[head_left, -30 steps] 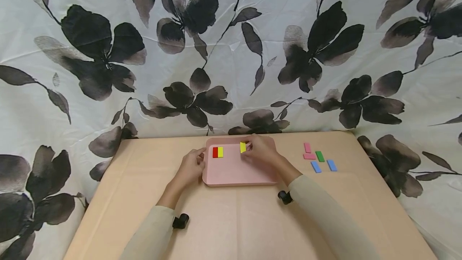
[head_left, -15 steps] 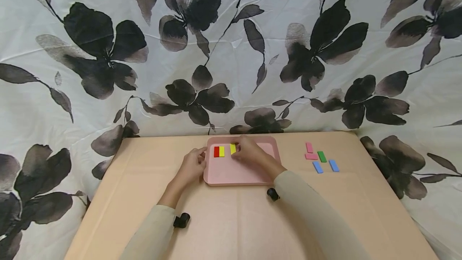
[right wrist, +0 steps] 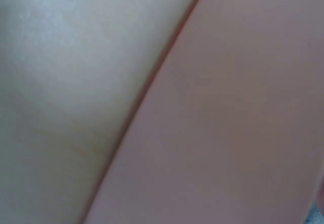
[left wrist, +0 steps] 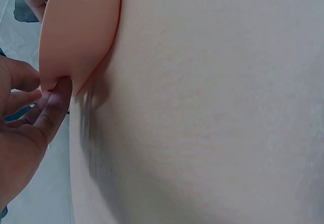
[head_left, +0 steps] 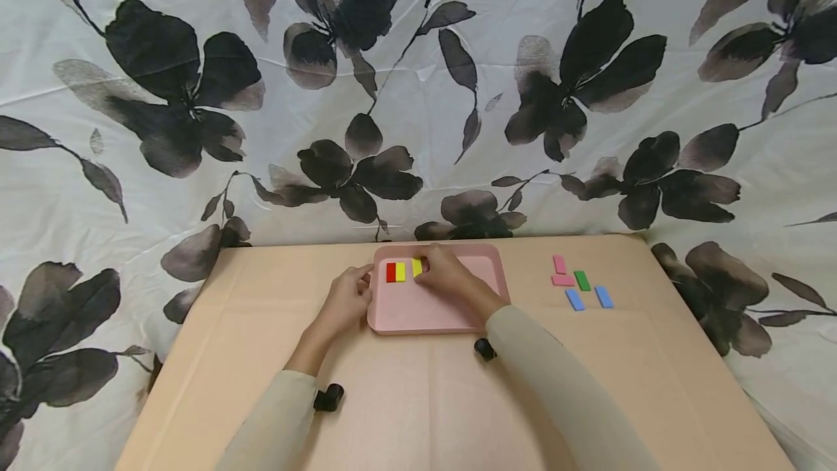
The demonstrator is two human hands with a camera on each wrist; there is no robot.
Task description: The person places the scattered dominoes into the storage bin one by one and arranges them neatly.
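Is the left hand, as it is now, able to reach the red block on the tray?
Probably yes. The left hand grips the left rim of the pink tray, and the red block lies just inside that rim. Nothing stands between them; it would only have to release its grip.

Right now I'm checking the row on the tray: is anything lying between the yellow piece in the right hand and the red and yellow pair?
Nothing visible: only bare pink tray lies between the yellow piece in the right hand and the pair.
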